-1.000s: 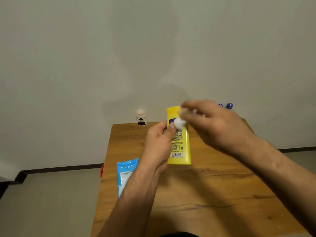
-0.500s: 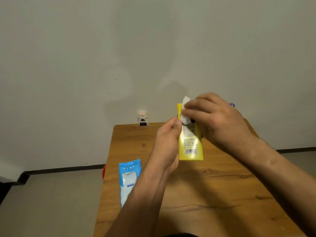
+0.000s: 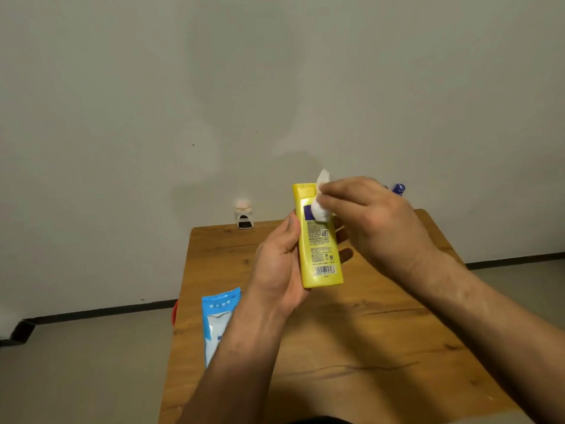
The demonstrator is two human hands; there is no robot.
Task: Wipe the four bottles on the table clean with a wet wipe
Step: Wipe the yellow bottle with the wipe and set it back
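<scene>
Head view, wiping step on the yellow bottle (image 3: 321, 249). My left hand (image 3: 278, 270) gripped it upright and clear of the wooden table (image 3: 367, 347), thumb down its left edge, fingertips showing past its right edge. My right hand (image 3: 367, 215) pinched a bunched wet wipe (image 3: 321, 206), fingers curled round it, and pressed it on the upper part of the back label, just below the cap. Judgement: long strokes from cap to base should work, turning the bottle in the left hand between passes so all faces get covered. A firm grip low on the bottle seemed wise, since wet plastic may slip. Room: bare wood lay beneath both hands, enough for setting the bottle down. The blue wipe pack (image 3: 218, 316) lay near the table's left edge, partly under my left forearm, so an elbow could nudge it off. A small white bottle (image 3: 244, 216) stood at the far edge by the wall. A blue-capped bottle (image 3: 398, 188) showed behind my right hand. A fourth bottle I could not make out.
</scene>
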